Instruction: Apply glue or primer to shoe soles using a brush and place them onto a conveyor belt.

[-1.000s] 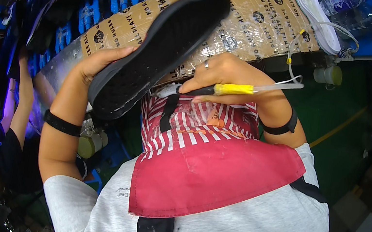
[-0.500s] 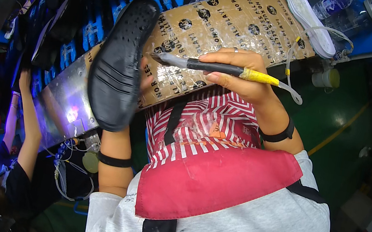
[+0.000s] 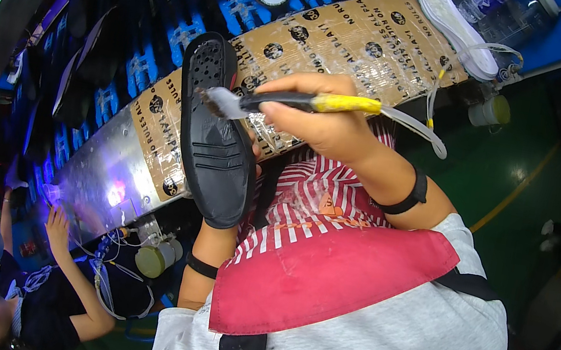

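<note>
A black shoe sole (image 3: 212, 175), with holes at one end and grooves across its middle, is held up over the front edge of the bench. Most of my left hand (image 3: 257, 150) is hidden behind it; a few fingers show along its right edge, gripping it. My right hand (image 3: 331, 115) is closed round a brush (image 3: 282, 101) with a black and yellow handle and a pale tube at its back end. The bristles lie over the perforated part of the sole, seemingly touching it.
Printed brown cardboard (image 3: 351, 38) covers the bench under my hands. Beyond it runs a rack of blue holders (image 3: 244, 13). A white sole-shaped tray (image 3: 454, 26) and bottles (image 3: 511, 17) stand at the far right. Another person's hand (image 3: 57, 230) is at the left, by a metal plate (image 3: 100, 167).
The sole has moved right and slightly down, and its tilt has changed. The brush has come left, from beside the sole to over it. The other person's arm has shifted.
</note>
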A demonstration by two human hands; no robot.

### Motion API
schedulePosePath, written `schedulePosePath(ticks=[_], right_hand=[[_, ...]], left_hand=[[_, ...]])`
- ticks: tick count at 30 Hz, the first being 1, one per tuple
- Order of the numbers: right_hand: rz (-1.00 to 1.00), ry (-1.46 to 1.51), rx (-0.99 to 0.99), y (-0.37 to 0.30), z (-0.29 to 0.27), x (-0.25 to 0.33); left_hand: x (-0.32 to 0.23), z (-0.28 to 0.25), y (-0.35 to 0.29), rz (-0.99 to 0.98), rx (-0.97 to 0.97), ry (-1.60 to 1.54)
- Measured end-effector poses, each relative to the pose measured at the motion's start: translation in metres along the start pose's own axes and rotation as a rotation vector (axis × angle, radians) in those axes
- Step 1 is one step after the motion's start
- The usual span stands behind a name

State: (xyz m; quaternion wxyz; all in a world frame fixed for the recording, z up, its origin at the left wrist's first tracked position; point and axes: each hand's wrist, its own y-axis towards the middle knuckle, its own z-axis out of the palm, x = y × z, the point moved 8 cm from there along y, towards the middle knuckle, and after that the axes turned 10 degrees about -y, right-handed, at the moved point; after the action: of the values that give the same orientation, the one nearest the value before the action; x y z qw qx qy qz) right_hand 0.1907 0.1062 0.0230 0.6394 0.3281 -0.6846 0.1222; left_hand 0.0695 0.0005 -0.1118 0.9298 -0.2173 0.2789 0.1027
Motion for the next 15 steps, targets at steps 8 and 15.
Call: schedulePosePath(ticks=[8, 15], right_hand=[[-0.355, -0.447, -0.221, 0.030, 0.022, 0.050], [-0.396, -0.825, -0.116, 0.030, 0.070, 0.037]], left_hand=[[0.028, -0.029, 0.003, 0.016, 0.088, 0.099], [0.032, -0.023, 0.014, 0.014, 0.127, 0.065]])
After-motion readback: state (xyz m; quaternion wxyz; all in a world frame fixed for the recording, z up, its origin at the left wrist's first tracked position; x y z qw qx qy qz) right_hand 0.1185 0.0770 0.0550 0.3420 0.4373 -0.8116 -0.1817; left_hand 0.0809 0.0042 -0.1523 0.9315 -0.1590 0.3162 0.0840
